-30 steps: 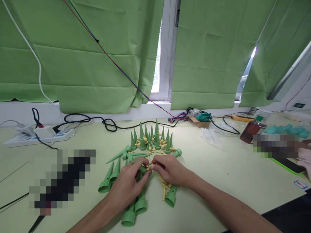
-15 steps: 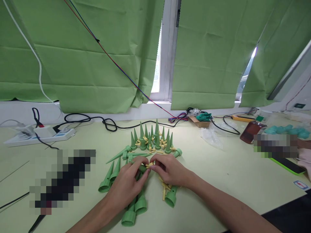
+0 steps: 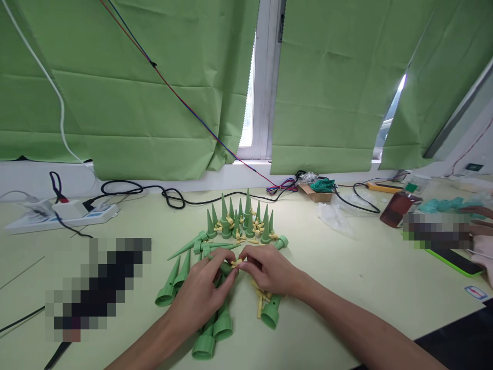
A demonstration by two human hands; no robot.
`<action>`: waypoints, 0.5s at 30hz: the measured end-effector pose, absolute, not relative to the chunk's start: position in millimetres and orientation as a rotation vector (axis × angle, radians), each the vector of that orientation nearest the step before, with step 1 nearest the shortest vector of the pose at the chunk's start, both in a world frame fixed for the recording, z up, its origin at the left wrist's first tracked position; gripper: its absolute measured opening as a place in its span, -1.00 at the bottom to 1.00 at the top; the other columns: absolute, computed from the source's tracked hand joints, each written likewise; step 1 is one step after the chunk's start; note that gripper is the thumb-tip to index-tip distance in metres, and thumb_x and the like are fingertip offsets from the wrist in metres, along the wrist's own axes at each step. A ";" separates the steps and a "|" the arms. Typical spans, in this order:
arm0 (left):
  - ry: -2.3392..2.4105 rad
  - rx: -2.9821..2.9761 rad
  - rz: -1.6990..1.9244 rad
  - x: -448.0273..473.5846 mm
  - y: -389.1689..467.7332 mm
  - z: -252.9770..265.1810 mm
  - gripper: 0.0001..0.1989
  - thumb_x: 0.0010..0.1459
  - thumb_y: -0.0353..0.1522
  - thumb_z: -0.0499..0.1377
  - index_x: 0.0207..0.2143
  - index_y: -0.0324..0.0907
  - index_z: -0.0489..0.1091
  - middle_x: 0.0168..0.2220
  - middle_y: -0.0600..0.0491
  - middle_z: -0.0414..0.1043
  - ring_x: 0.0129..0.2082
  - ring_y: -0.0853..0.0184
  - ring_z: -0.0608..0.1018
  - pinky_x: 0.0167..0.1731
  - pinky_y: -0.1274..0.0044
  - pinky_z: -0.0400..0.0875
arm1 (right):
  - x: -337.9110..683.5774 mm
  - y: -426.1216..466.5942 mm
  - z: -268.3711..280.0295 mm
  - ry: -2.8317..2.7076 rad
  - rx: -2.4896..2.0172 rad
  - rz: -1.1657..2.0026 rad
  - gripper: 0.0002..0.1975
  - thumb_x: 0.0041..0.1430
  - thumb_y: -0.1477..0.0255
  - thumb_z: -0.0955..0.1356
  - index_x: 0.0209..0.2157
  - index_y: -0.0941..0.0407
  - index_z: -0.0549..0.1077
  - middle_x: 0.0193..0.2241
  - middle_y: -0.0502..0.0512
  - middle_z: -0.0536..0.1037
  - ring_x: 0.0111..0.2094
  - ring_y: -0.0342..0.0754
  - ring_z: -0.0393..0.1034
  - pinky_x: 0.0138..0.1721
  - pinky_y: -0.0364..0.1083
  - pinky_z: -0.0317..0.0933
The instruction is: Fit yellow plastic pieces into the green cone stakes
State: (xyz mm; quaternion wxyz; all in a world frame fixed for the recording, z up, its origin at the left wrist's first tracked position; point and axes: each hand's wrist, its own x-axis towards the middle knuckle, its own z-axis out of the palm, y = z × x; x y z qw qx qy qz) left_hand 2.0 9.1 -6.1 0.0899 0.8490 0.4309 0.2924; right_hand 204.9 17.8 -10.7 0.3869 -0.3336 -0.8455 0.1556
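My left hand is closed around a green plastic watering spike, mostly covered by my fingers. Between the thumb and fingertips of my right hand is a small yellow valve, which meets the side of that spike. Loose yellow valves lie below my right hand, beside a green spike with a wide round socket. More green spikes lie under and left of my left hand. Behind my hands, several spikes stand upright with yellow valves at their bases.
A power strip and black cables lie at the back left. To the right are a small cardboard box, clear plastic bags, a bottle of dark liquid and a green-edged phone. Another person's hand shows at the right edge.
My hands stay almost still, holding the spike and valve together. Another person's hand has come into view at the far right, by the teal pieces.
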 end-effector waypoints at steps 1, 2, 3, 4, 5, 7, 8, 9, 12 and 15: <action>1.284 2.528 0.871 2.2 9.3 -6.2 -0.90 0.28 -0.30 0.05 -0.18 -0.08 0.31 -0.36 0.14 0.46 -0.53 0.36 0.45 -0.51 0.54 0.28 | 204.7 17.6 -10.6 -2.151 -0.845 0.395 -0.92 0.28 0.47 0.30 -0.34 0.12 0.38 -0.58 -0.09 0.35 -0.59 -0.18 0.15 -0.50 -0.20 0.06; 1.287 2.530 0.875 2.3 9.4 -6.2 -0.90 0.28 -0.30 0.05 -0.18 -0.08 0.31 -0.36 0.14 0.47 -0.52 0.36 0.46 -0.51 0.54 0.28 | 204.5 17.5 -10.5 -2.150 -0.843 0.394 -0.91 0.28 0.47 0.30 -0.35 0.12 0.38 -0.58 -0.09 0.35 -0.59 -0.18 0.15 -0.50 -0.20 0.06; 1.287 2.531 0.878 2.5 9.5 -6.1 -0.89 0.28 -0.30 0.05 -0.18 -0.08 0.32 -0.37 0.14 0.47 -0.52 0.35 0.46 -0.51 0.54 0.28 | 204.3 17.4 -10.5 -2.150 -0.841 0.391 -0.91 0.28 0.47 0.30 -0.35 0.12 0.37 -0.58 -0.09 0.35 -0.59 -0.17 0.16 -0.50 -0.20 0.07; 1.285 2.533 0.880 2.6 9.5 -5.9 -0.89 0.28 -0.30 0.05 -0.18 -0.08 0.32 -0.36 0.13 0.47 -0.52 0.35 0.46 -0.51 0.54 0.29 | 204.2 17.3 -10.6 -2.151 -0.841 0.387 -0.91 0.27 0.47 0.30 -0.35 0.12 0.37 -0.57 -0.08 0.35 -0.58 -0.17 0.16 -0.50 -0.19 0.07; 1.278 2.535 0.881 2.7 9.5 -5.6 -0.89 0.29 -0.30 0.05 -0.18 -0.08 0.32 -0.36 0.13 0.47 -0.52 0.35 0.46 -0.51 0.54 0.29 | 204.1 17.2 -10.8 -2.153 -0.842 0.382 -0.91 0.27 0.47 0.30 -0.36 0.12 0.37 -0.57 -0.08 0.35 -0.58 -0.17 0.17 -0.49 -0.19 0.08; 1.261 2.541 0.887 2.7 9.6 -5.3 -0.90 0.29 -0.31 0.05 -0.18 -0.09 0.31 -0.33 0.13 0.47 -0.52 0.36 0.46 -0.50 0.53 0.31 | 204.0 17.2 -11.3 -2.155 -0.848 0.378 -0.91 0.27 0.47 0.30 -0.36 0.12 0.37 -0.58 -0.08 0.35 -0.58 -0.16 0.17 -0.49 -0.19 0.08; 1.253 2.543 0.891 2.6 9.8 -5.2 -0.90 0.29 -0.31 0.05 -0.18 -0.09 0.30 -0.32 0.13 0.47 -0.52 0.37 0.46 -0.49 0.53 0.31 | 204.1 17.2 -11.6 -2.154 -0.851 0.377 -0.91 0.27 0.46 0.30 -0.36 0.12 0.36 -0.58 -0.08 0.34 -0.58 -0.16 0.16 -0.50 -0.19 0.07; 1.248 2.544 0.895 2.6 10.0 -5.2 -0.91 0.29 -0.31 0.05 -0.18 -0.09 0.30 -0.31 0.13 0.47 -0.53 0.37 0.46 -0.49 0.54 0.32 | 204.2 17.3 -11.7 -2.154 -0.852 0.377 -0.90 0.26 0.46 0.31 -0.37 0.11 0.36 -0.58 -0.08 0.33 -0.58 -0.17 0.16 -0.50 -0.19 0.07; 1.245 2.548 0.893 2.6 10.4 -5.2 -0.91 0.30 -0.32 0.05 -0.18 -0.09 0.29 -0.31 0.14 0.45 -0.53 0.38 0.45 -0.50 0.54 0.31 | 204.1 17.4 -11.7 -2.146 -0.843 0.377 -0.89 0.26 0.45 0.31 -0.39 0.11 0.35 -0.60 -0.09 0.31 -0.59 -0.17 0.14 -0.51 -0.19 0.05; 1.249 2.574 0.894 3.0 10.2 -4.9 -0.91 0.31 -0.32 0.04 -0.18 -0.09 0.30 -0.31 0.13 0.45 -0.53 0.38 0.45 -0.49 0.54 0.32 | 203.6 17.2 -11.1 -2.136 -0.827 0.379 -0.88 0.26 0.45 0.30 -0.40 0.11 0.34 -0.61 -0.09 0.28 -0.59 -0.17 0.13 -0.51 -0.20 0.05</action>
